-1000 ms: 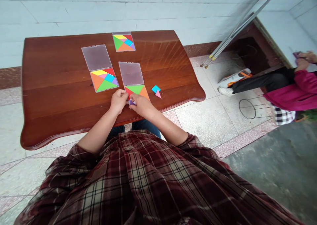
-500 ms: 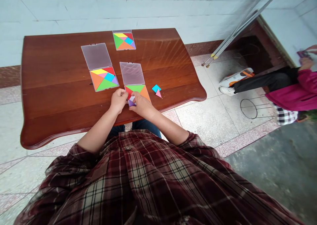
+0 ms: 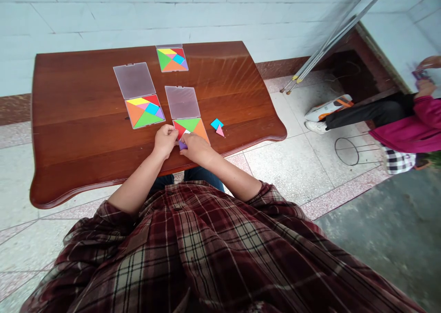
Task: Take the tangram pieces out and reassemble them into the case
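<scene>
The nearest tangram case [image 3: 183,102] lies unfolded on the table, its clear lid pointing away from me. In its tray are a red piece [image 3: 179,130], a green triangle [image 3: 190,123] and an orange triangle [image 3: 200,130]. My left hand [image 3: 166,140] is closed, fingertips pinching the tray's left edge. Thumb and fingers of my right hand [image 3: 197,148] are on a purple triangle [image 3: 182,145] at the tray's near left corner; the hand hides the near right part. Right of the case, a blue square [image 3: 217,123] and a pink triangle [image 3: 220,131] lie loose, touching or overlapping.
Another open tangram case [image 3: 134,81] with a filled tray lies to the left, and a third filled case [image 3: 172,59] at the table's back edge. Crutches [image 3: 324,46] lean on the wall at right. A seated person [image 3: 399,120] is beyond the wooden table [image 3: 79,115].
My right fingers have shifted slightly over the tray, and the whitish patch beside the purple triangle shows less. My left hand keeps its place. The view has tilted a little.
</scene>
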Motion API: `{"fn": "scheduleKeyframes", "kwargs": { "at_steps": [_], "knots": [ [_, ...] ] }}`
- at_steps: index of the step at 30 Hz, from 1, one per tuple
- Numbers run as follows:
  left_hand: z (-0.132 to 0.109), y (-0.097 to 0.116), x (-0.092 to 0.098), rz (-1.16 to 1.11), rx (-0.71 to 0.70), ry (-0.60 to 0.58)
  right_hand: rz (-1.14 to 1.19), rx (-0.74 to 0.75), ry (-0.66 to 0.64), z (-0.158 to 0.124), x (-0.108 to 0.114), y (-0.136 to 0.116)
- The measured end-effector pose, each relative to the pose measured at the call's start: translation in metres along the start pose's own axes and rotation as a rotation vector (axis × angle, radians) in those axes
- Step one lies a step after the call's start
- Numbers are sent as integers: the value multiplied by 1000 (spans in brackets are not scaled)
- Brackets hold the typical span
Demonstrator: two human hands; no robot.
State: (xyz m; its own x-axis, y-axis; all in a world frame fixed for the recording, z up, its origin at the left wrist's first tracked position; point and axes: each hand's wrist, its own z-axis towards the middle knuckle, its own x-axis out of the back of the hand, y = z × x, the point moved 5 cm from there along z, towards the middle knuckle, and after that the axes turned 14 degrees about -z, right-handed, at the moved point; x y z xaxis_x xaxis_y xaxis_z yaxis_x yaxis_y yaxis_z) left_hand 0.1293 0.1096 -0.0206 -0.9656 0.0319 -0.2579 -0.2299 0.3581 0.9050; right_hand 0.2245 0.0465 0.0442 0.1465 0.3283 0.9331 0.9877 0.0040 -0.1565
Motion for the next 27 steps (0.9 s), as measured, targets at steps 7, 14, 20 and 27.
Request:
{"fn": "scheduleKeyframes", "kwargs": {
  "at_steps": [7, 14, 20, 27],
  "knots": [
    [-1, 2, 0, 27, -9, -4, 6, -8, 2, 0, 3, -2],
    [0, 3, 0, -15, 21, 17, 322, 40, 120, 9, 7, 30],
    [-3, 5, 0, -22, 59, 21, 397, -331, 388, 16, 21, 148],
    [-10, 10, 0, 40, 57, 35, 164, -468, 283, 15, 9, 190]
  ]
}}
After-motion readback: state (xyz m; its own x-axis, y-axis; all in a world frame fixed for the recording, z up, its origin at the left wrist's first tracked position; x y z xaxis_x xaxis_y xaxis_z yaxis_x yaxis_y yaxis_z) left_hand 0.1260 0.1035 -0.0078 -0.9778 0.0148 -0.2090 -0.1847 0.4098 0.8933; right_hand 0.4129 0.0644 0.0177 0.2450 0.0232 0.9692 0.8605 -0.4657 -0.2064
